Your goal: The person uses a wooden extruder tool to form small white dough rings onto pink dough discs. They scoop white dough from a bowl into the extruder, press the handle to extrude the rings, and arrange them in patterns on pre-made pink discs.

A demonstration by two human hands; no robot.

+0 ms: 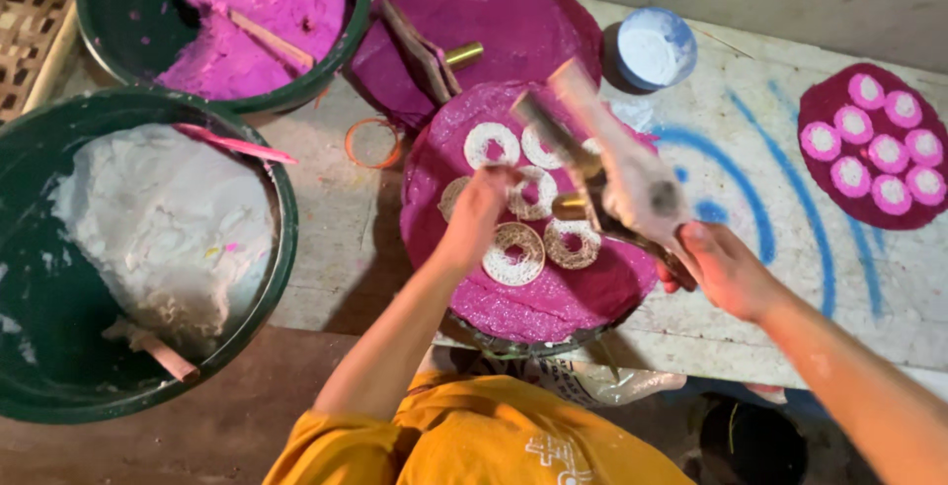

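Nearest, the left hand (482, 210) hangs over the round magenta powder disc (533, 292), fingers bunched as if pinching powder, though what they pinch I cannot tell; white rings (513, 254) lie just beneath, so the hand sits where the pattern is laid. At four o'clock from it, the right hand (726, 270) is closed round a flat stencil tool (612, 164), blurred, tilted up toward twelve o'clock, probably held clear of the rings. At nine o'clock stands a green tub of white powder (148, 248); at eleven, a tub of magenta powder (257, 11). Farther, at one o'clock, a small white bowl (656, 47); at two, a finished disc with pink-white dots (874, 144).
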